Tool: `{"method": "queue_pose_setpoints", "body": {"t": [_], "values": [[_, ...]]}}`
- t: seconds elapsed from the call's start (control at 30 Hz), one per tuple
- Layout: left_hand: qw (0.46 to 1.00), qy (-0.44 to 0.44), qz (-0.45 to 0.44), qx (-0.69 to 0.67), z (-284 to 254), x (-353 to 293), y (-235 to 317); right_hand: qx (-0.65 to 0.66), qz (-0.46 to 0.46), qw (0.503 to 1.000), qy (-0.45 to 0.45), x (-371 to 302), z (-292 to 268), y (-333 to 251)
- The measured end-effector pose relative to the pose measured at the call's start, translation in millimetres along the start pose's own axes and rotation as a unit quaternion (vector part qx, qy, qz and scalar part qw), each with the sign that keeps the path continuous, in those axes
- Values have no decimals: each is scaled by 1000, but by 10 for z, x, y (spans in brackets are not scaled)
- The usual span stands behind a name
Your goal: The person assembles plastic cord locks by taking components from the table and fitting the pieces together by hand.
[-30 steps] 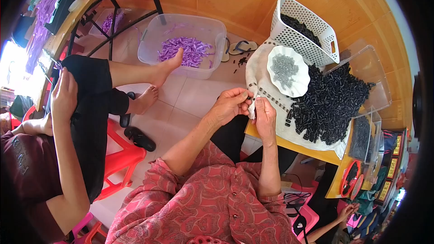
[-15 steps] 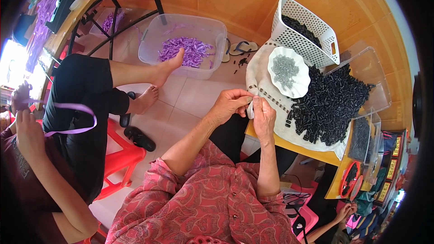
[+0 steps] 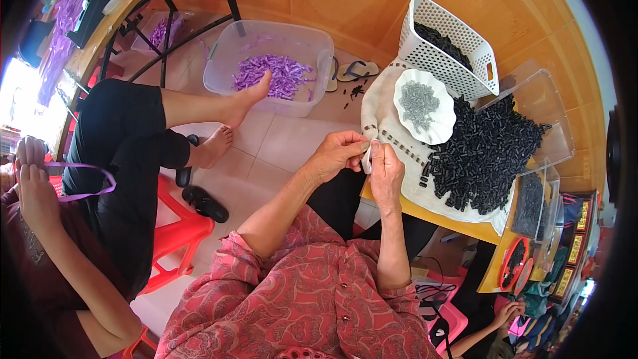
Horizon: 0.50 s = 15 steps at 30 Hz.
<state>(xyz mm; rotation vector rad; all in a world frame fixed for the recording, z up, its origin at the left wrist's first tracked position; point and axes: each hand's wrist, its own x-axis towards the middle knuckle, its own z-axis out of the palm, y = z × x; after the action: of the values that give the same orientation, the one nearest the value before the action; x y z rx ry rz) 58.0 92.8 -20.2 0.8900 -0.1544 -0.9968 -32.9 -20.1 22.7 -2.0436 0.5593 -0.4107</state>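
Observation:
My left hand [image 3: 337,154] and my right hand [image 3: 387,171] meet at the near-left edge of a small table, fingertips pinched close together. What they pinch is too small to make out; a bit of white cloth [image 3: 367,159] shows just below the fingertips. Beyond my right hand a white wavy-rimmed bowl [image 3: 446,129] holds small clear grey pieces [image 3: 419,103]. To its right, a large heap of short black pieces [image 3: 482,159] lies on a white cloth [image 3: 399,138], with a row of pieces along its left part.
A white perforated basket [image 3: 468,40] with black pieces stands behind the bowl. Clear plastic boxes [image 3: 558,119] sit at the right. On the floor are a clear tub [image 3: 216,76] of purple ribbon pieces and sandals [image 3: 206,204]. At left a person [image 3: 40,206] handles purple ribbon beside a red stool [image 3: 179,226].
My hands stay almost in place, with only a slight shift of the fingers. The person at left has brought their hands closer together, and the ribbon loop has become smaller.

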Motion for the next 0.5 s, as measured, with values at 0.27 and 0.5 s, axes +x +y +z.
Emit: {"method": "queue_pose_setpoints", "body": {"t": [0.27,0.5], "values": [[1000,-7,-9,8,-12,1,-14,41,23,999,10,-12,5,28],[991,1,17,-136,-83,8,28,23,10,999,44,-47,39,13]]}}
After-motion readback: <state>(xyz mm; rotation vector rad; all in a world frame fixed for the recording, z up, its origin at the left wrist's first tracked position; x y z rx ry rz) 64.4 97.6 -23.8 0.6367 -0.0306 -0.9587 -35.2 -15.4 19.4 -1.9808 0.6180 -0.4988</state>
